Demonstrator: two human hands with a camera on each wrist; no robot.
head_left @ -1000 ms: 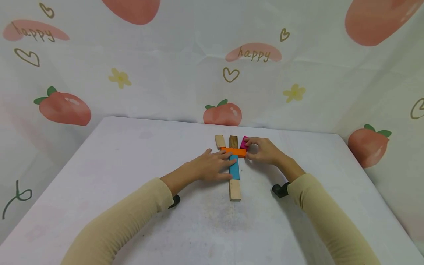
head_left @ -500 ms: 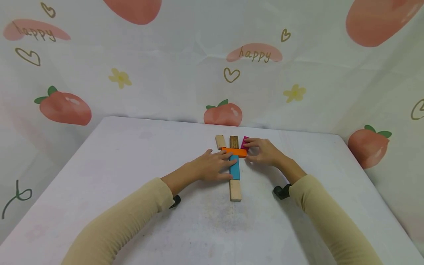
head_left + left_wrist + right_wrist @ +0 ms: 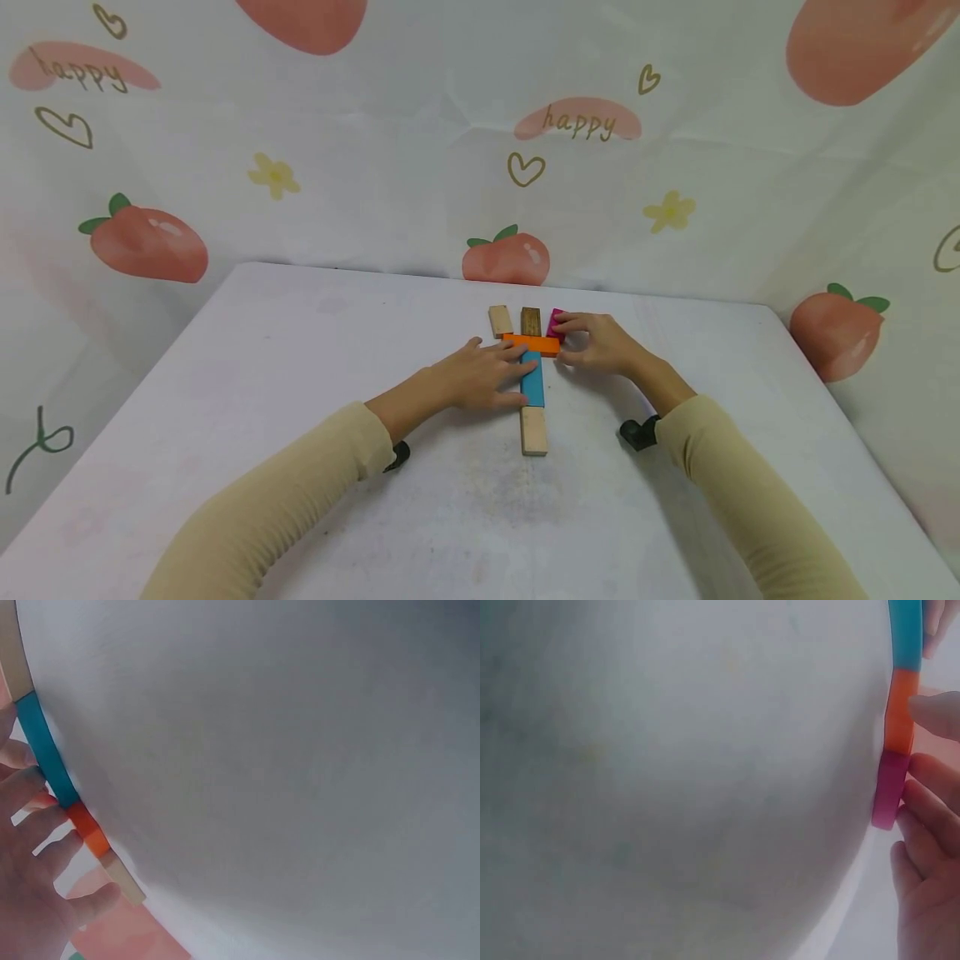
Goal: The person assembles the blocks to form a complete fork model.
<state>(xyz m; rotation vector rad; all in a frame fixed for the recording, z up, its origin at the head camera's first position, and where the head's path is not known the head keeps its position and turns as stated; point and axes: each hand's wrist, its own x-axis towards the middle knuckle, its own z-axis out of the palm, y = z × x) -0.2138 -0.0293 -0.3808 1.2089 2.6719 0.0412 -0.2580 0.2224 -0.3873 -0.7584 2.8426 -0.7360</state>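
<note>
In the head view, several wooden blocks lie flat in a joined figure. The orange block (image 3: 542, 345) lies crosswise, with the blue block (image 3: 532, 385) below it and a plain wood block (image 3: 534, 432) lower still. Above the orange one are another plain block (image 3: 500, 322), a dark brown block (image 3: 531, 322) and a magenta block (image 3: 555, 323). My left hand (image 3: 486, 375) rests its spread fingers on the orange and blue blocks. Fingertips of my right hand (image 3: 600, 343) touch the magenta block; its thumb is at the orange block's right end, as the right wrist view shows.
The blocks lie on a white table (image 3: 337, 333). Behind it hangs a backdrop cloth (image 3: 405, 167) printed with peaches, hearts and flowers. A dark wrist device (image 3: 639, 433) shows under the right sleeve, another (image 3: 397, 456) under the left.
Hands and blocks keep the same places relative to each other. Only a very slight shift of the whole head view shows.
</note>
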